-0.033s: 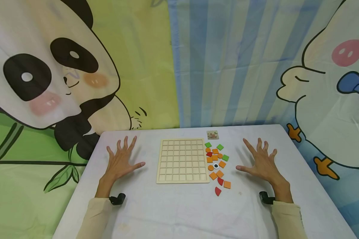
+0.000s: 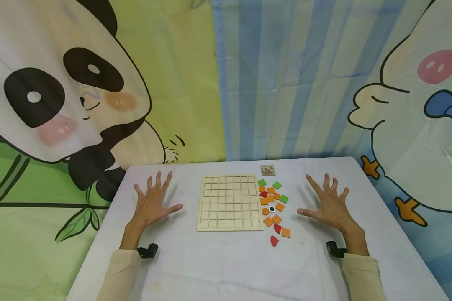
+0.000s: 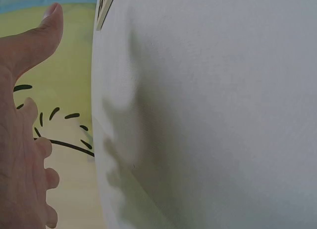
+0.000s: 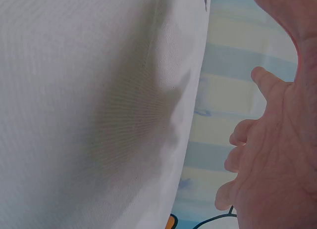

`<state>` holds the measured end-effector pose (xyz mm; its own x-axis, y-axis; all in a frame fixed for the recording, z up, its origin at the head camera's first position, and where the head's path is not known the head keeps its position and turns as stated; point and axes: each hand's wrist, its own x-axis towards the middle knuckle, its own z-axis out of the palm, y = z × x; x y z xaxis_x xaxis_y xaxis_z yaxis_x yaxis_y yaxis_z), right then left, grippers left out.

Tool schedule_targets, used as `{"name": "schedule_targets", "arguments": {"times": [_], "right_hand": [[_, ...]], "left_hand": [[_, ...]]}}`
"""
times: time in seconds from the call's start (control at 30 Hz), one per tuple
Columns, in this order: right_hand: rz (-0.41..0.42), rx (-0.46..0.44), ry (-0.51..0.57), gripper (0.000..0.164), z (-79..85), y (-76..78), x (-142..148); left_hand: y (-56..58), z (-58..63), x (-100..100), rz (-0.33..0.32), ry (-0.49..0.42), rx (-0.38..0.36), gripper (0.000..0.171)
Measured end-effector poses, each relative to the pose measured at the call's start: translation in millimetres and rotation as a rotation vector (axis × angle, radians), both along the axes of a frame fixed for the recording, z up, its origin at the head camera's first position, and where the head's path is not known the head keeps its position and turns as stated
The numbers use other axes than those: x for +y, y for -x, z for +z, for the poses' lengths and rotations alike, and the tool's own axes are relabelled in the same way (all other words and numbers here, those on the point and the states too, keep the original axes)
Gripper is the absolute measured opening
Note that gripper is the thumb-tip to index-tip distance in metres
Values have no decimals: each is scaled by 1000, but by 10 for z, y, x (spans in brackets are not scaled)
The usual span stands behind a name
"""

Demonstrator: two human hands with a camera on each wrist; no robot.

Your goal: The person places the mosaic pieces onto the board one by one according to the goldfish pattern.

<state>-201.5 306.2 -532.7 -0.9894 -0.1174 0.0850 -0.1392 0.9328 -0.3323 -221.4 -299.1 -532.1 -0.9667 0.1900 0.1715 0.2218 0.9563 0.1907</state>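
A square wooden grid board lies flat in the middle of the white table. Along its right side is a scatter of small flat pieces: orange squares, orange discs, green squares, red wedges and a white disc with a black ring. My left hand hovers left of the board, fingers and thumb spread wide, holding nothing. On the other side, right of the pieces, my right hand is spread the same way and holds nothing. Each wrist view shows its hand raised above its shadow.
A small patterned card lies near the table's back edge, behind the pieces. Printed curtains with a panda and a white cartoon animal hang behind and beside the table. Black wrist cameras sit at both cuffs.
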Motion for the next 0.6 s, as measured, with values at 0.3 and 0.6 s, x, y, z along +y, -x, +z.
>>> {"name": "schedule_targets", "arguments": {"times": [0.3,0.6], "right_hand": [[-16,73,57,114,10,-19,-12],[-71,229,156,58,130,-63,-3]], "left_hand": [[-32,18,49,-17,-140,-82,116],[-85,33,122,-6,-308,51,40]]}}
